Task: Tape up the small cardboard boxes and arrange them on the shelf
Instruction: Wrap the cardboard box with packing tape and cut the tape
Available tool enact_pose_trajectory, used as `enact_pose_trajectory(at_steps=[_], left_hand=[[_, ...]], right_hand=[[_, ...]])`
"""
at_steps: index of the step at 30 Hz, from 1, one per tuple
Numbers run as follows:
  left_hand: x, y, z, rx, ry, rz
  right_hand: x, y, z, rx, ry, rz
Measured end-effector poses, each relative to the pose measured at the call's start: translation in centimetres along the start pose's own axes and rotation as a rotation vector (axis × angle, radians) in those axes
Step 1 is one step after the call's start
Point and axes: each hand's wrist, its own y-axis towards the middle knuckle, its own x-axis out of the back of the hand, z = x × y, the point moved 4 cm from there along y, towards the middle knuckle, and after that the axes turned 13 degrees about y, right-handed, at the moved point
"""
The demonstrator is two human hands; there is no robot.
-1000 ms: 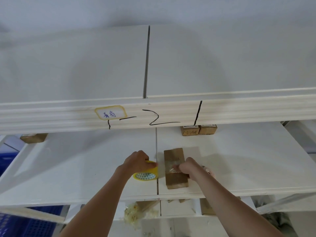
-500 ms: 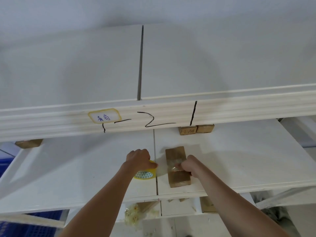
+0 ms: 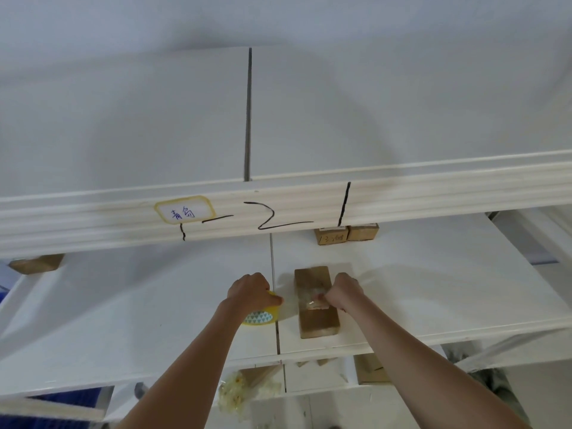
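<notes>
A small brown cardboard box [image 3: 315, 320] lies lengthwise on the white shelf board [image 3: 433, 289], near its front edge. My right hand [image 3: 343, 291] is curled over the box's middle and pinches a strip of clear tape [image 3: 313, 302] that crosses the top. Left of the box, my left hand [image 3: 249, 289] grips a yellow tape roll [image 3: 263, 315] with a blue triangle pattern, which rests on the shelf. The tape between roll and box is barely visible.
Two small brown boxes [image 3: 346, 234] sit side by side at the back of the shelf, another box [image 3: 37, 263] at the far left. The upper shelf's marked front rail [image 3: 278, 212] overhangs. Below lie crumpled tape [image 3: 238, 394], more boxes and a blue crate [image 3: 46, 422].
The view shifted slightly; both hands stay in place, the right hand has slid a little farther back along the box while pressing the tape.
</notes>
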Motion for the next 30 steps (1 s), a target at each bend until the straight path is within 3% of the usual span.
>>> enact_pose_trajectory(at_steps=[3,7,12,18,20,24,27,30], left_hand=[[-0.1,0.0,-0.1,-0.009,-0.01,-0.018],[-0.1,0.1,0.2,-0.023,-0.005,-0.015],[-0.1,0.2,0.4,-0.01,-0.015,-0.011],[-0.2,0.0,0.7,-0.001,-0.037,-0.017],[-0.2,-0.1,0.7,-0.003,-0.034,-0.025],[-0.1,-0.3,0.5,-0.018,-0.03,-0.041],[-0.1,-0.3,0.6,-0.006,-0.051,-0.038],[-0.1,-0.5,0.7,0.007,-0.07,-0.032]], right_hand=[[1.0,-0.2,-0.1,0.084,0.057,-0.047],[4.0,-0.9,-2.8,0.122,-0.056,-0.348],[3.8,-0.8,-6.5,-0.025,-0.192,-0.262],[3.9,-0.2,-6.9,-0.061,-0.039,-0.262],[4.3,-0.2,-6.5,-0.053,0.089,-0.333],[4.3,-1.8,-2.2,0.227,0.526,-0.536],[1.6,-3.7,2.1,0.406,0.783,-0.398],[-2.3,-5.0,3.9,0.505,0.736,-0.321]])
